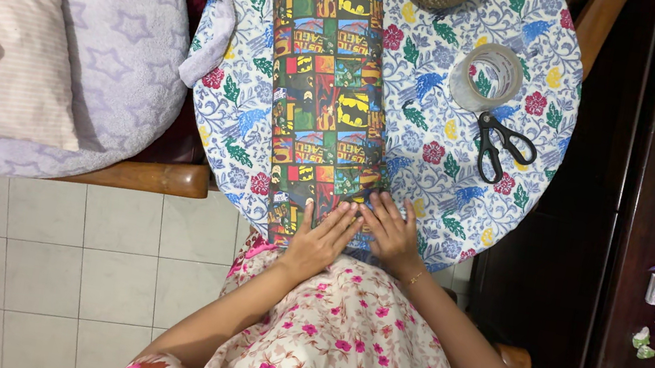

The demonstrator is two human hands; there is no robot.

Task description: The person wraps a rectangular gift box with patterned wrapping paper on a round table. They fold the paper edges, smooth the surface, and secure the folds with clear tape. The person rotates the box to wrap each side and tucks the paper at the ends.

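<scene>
A long strip of comic-print wrapping paper [327,88] lies down the middle of a round floral-clothed table [443,176]. I see my left hand [321,240] and right hand [392,231] pressed flat on its near end, gripping nothing. Smoothing seems underway; cutting next would mean reaching the scissors [498,145] beside the tape roll [486,78].
</scene>
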